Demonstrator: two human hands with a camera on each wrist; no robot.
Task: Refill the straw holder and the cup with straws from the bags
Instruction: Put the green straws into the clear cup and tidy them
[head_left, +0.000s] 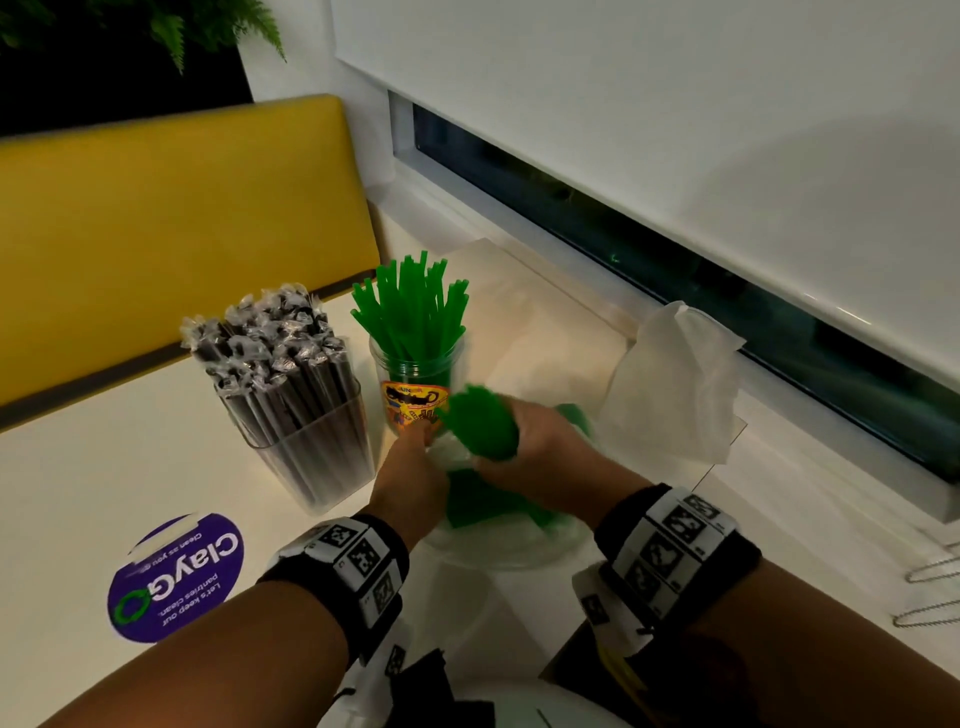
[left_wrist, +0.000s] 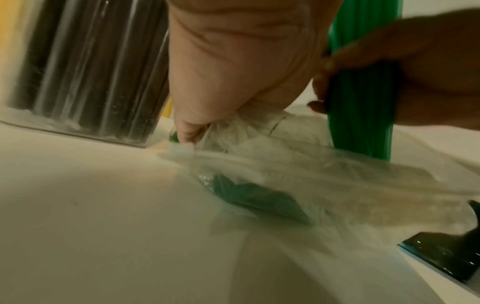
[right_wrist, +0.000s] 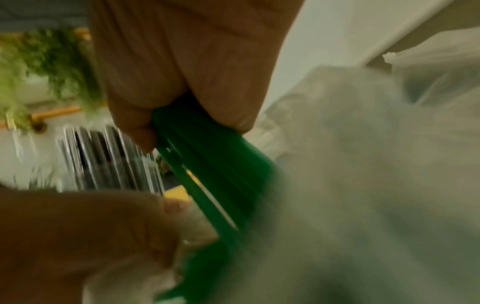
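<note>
Left hand (head_left: 410, 480) pinches crinkly clear bag (left_wrist: 298, 174); right hand (head_left: 540, 441) grips smooth green straws (head_left: 480, 428).

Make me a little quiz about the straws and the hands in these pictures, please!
1. True or false: the cup holds black straws.
2. What does the right hand grip?
A. a bundle of green straws
B. the straw holder
C. a spoon
3. What does the left hand pinch?

Key:
1. False, they are green.
2. A.
3. The clear plastic bag.
</note>
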